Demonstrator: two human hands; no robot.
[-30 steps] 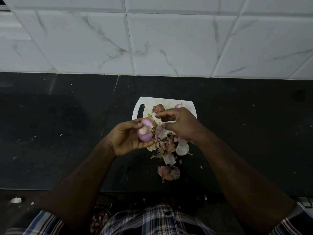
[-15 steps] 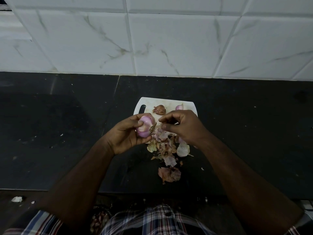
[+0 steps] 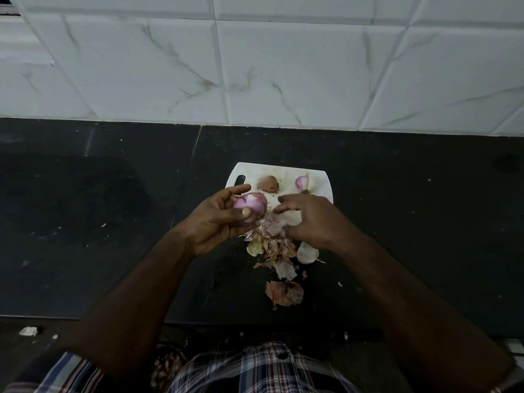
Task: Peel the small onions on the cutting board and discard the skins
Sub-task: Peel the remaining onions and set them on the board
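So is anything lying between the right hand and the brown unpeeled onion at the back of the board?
Nothing visible does. The right hand hovers over the skins, and bare cutting board separates its fingertips from the unpeeled onion.

both arms reached forward. the left hand [image 3: 218,219] curled its fingers and thumb around an onion [image 3: 251,207]. the right hand [image 3: 309,219] hung beside it, fingers loosely spread.

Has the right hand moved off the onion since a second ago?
Yes. The right hand has dropped toward the skins on the cutting board, fingers spread.
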